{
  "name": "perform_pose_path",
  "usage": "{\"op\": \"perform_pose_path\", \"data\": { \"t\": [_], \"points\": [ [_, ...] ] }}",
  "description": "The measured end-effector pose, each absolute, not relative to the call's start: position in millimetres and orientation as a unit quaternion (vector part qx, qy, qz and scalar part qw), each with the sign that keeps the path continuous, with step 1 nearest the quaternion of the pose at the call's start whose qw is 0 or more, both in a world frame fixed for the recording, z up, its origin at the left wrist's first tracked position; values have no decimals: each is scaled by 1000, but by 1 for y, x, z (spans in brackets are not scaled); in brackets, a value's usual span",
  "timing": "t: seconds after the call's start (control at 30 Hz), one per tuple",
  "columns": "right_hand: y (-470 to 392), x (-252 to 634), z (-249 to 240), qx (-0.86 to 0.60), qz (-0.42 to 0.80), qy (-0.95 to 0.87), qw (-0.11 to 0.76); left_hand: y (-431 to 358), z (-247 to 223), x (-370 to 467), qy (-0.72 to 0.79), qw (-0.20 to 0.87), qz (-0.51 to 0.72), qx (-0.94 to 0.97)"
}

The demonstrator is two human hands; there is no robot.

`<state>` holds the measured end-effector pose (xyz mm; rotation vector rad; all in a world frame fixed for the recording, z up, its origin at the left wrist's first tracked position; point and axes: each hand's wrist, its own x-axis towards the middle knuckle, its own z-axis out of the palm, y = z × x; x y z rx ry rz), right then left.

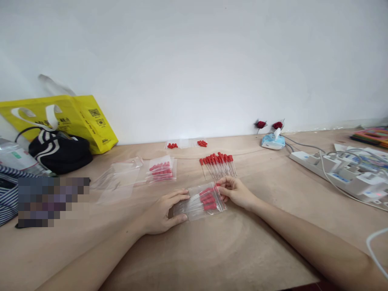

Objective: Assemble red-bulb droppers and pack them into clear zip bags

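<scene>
A clear zip-lock bag [195, 206] lies flat on the table in front of me, with several red-headed pale sticks [207, 199] inside. My left hand [165, 212] rests at the bag's left end, thumb and fingers apart and touching the plastic. At the upper right corner, by the zip strip, my right hand [235, 192] pinches the edge of the bag. Just beyond it, a fanned row of loose red-headed sticks [220, 165] lies on the table. Another filled zip-lock bag [162, 169] is farther back on the left, beside flat clear bags [118, 178].
Two small red clusters [172, 145] lie near the wall. On the left stand a yellow bag [97, 129] and a black pouch [60, 149]. A blue tissue pack [273, 141], dark red flowers [260, 124] and a power strip [333, 173] with cables occupy the right.
</scene>
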<state>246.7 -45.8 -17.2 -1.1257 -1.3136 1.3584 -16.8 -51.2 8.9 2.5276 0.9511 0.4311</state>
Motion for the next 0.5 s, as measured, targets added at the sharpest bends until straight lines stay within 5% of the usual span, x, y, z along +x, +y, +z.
{"op": "perform_pose_path", "data": {
  "t": [0.13,0.5],
  "points": [
    [-47,248,-16,-436,551,-603,378,-52,11,-15,343,203,148,905],
    [-44,245,-12,-458,529,-619,357,-52,11,-16,346,194,145,906]
  ]
}}
